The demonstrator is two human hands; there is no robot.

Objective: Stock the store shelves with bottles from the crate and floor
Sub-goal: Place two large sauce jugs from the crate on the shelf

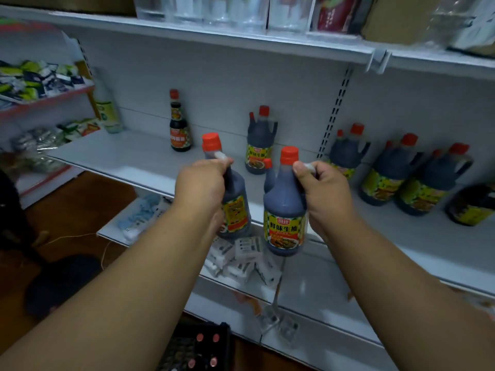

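My left hand (199, 183) grips the handle of a dark soy sauce bottle (235, 207) with an orange cap and a yellow-green label. My right hand (320, 188) grips the handle of a second, matching bottle (284, 218). Both bottles hang in the air just in front of the white middle shelf (128, 153). On that shelf stand a slim dark bottle (180, 127), one handled bottle (259, 140) behind my hands, and several more (396, 172) at the right. A black crate (198, 346) with red-capped bottles sits on the floor below.
White boxes (241, 253) lie on the lower shelf under the bottles. Blue-white packs (142, 212) lie further left on it. A pale bottle (107, 108) stands at the middle shelf's left end. Snack bags (34, 79) fill a rack at the left. Clear containers (214, 12) sit on the top shelf.
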